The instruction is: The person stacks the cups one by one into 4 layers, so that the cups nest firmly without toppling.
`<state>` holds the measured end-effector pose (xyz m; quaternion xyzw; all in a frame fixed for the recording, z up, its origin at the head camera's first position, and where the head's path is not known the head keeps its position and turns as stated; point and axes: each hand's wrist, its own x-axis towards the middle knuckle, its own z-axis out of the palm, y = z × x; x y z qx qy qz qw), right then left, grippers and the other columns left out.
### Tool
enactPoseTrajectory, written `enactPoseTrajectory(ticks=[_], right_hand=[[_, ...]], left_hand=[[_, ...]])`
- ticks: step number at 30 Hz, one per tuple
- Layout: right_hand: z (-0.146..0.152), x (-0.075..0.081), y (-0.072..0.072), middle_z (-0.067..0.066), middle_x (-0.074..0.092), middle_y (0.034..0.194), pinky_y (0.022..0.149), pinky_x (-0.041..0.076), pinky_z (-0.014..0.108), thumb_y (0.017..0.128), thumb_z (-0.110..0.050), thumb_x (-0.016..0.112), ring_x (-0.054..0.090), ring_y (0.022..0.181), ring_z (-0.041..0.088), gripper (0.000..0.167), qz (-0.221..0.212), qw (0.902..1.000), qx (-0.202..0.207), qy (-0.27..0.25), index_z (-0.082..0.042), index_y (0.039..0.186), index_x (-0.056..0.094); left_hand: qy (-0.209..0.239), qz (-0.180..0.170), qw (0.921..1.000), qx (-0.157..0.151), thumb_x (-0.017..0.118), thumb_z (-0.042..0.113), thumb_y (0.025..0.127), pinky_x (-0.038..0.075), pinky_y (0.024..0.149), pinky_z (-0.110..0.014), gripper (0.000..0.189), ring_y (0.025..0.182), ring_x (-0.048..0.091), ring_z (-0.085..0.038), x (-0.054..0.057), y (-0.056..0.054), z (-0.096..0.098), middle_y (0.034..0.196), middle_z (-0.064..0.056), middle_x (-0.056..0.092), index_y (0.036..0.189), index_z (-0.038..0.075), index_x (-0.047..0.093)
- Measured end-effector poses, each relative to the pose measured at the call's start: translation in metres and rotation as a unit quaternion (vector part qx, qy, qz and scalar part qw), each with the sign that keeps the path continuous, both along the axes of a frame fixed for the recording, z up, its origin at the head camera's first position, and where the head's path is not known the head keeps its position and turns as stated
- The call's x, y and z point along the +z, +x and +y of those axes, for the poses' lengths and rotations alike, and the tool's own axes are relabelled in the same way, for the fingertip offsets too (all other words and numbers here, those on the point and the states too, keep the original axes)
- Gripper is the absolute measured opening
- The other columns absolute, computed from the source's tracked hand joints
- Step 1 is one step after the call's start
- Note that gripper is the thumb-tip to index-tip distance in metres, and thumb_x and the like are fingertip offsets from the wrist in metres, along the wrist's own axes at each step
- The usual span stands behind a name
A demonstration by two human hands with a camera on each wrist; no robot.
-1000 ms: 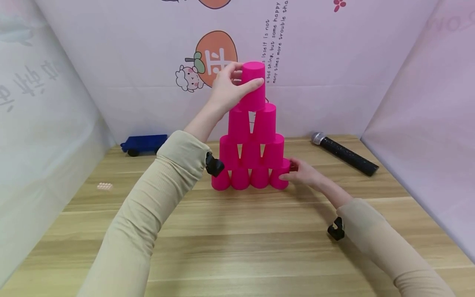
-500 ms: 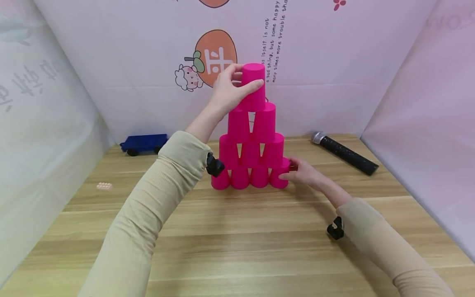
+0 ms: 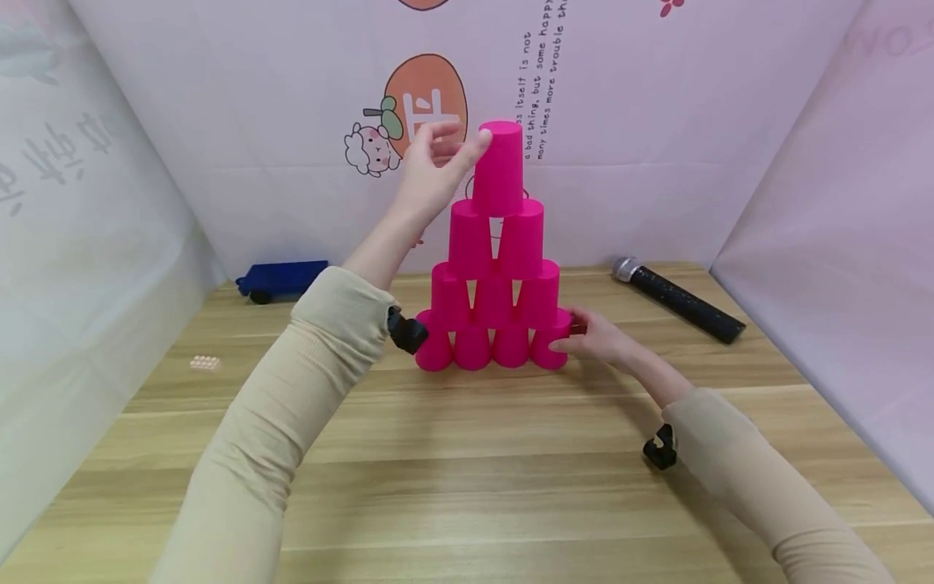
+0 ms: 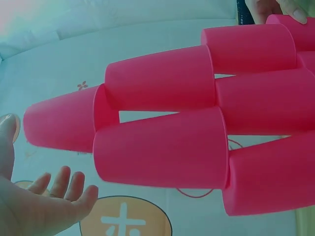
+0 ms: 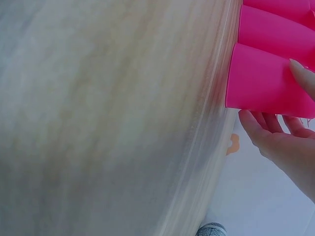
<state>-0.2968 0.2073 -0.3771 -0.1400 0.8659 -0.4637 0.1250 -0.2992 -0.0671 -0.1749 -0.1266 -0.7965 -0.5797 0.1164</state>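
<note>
Upside-down pink cups form a pyramid in the head view, narrowing to one top cup that rests across the two cups below it. My left hand is just left of that top cup, fingers spread apart. In the left wrist view a gap shows between the left hand and the top cup. Down at the base, my right hand holds the bottom right cup lightly. The right wrist view shows its thumb on one side of this cup and the fingers at another.
The cups stand on a wooden table. A black microphone lies at the back right. At the back left is a blue toy wagon, with a small pale block in front of it. Printed cloth walls surround the table.
My left hand has let go of the top cup and drawn back to the left, its thumb coming off the cup's front. The top cup stays in place. My right hand has not moved.
</note>
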Motion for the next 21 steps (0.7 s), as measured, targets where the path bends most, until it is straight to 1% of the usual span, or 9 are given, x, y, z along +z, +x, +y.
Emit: enactPoseTrajectory(ticks=[2,5,8,10,13,17,21], right_hand=[[0.001,0.0,0.0,0.024,0.054,0.123,0.088,0.046,0.028,0.084,-0.016,0.069,0.052,0.113,0.032,0.06,0.0,1.0,0.0,-0.001,0.002,0.133,0.041],[0.002,0.0,0.0,0.024,0.054,0.124,0.088,0.046,0.029,0.084,-0.016,0.069,0.052,0.114,0.033,0.059,-0.002,1.0,0.001,-0.002,0.002,0.133,0.041],[0.002,0.001,0.001,0.025,0.053,0.124,0.089,0.046,0.029,0.084,-0.016,0.069,0.052,0.114,0.034,0.059,-0.002,1.0,0.001,0.0,0.003,0.133,0.041],[0.003,0.001,0.001,0.025,0.054,0.124,0.089,0.046,0.03,0.084,-0.016,0.069,0.052,0.114,0.034,0.059,-0.002,1.0,0.0,0.001,0.003,0.133,0.041],[0.003,0.001,0.002,0.025,0.054,0.124,0.09,0.046,0.03,0.084,-0.016,0.069,0.052,0.113,0.033,0.06,0.0,1.0,0.0,0.001,0.003,0.133,0.041],[0.002,0.0,0.002,0.024,0.054,0.124,0.091,0.046,0.032,0.084,-0.016,0.069,0.052,0.114,0.033,0.06,-0.001,1.0,-0.001,0.0,0.003,0.134,0.041],[0.002,-0.002,0.002,0.024,0.055,0.123,0.09,0.045,0.03,0.083,-0.016,0.07,0.053,0.113,0.033,0.059,0.003,1.0,0.001,0.001,0.003,0.132,0.042]], left_hand=[[0.02,0.012,0.9997,-0.001,0.06,0.048,0.086,0.046,0.097,-0.031,0.059,0.121,0.048,-0.013,-0.003,0.004,-0.009,0.135,-0.002,0.049,0.135,0.021,0.041],[0.06,0.023,0.9978,-0.013,0.058,0.042,0.089,0.046,0.1,-0.031,0.054,0.12,0.051,-0.016,-0.01,0.011,-0.024,0.135,-0.004,0.05,0.134,0.016,0.042],[0.097,0.02,0.9948,-0.024,0.057,0.038,0.091,0.046,0.102,-0.033,0.051,0.118,0.054,-0.018,-0.021,0.02,-0.038,0.134,-0.006,0.052,0.133,0.014,0.042],[0.108,0.016,0.9936,-0.031,0.056,0.036,0.093,0.046,0.103,-0.035,0.049,0.118,0.055,-0.019,-0.032,0.027,-0.046,0.133,-0.009,0.052,0.133,0.012,0.043],[0.1,0.004,0.9943,-0.036,0.054,0.034,0.094,0.045,0.103,-0.035,0.048,0.118,0.055,-0.02,-0.054,0.036,-0.059,0.131,-0.012,0.053,0.133,0.009,0.043],[0.065,-0.015,0.9972,-0.036,0.053,0.034,0.095,0.046,0.102,-0.033,0.047,0.117,0.055,-0.019,-0.091,0.048,-0.077,0.13,-0.013,0.055,0.134,0.007,0.045],[0.044,-0.047,0.9974,-0.032,0.052,0.032,0.096,0.046,0.102,-0.034,0.048,0.123,0.052,-0.025,-0.126,0.058,-0.091,0.133,-0.016,0.054,0.135,0.004,0.045]])
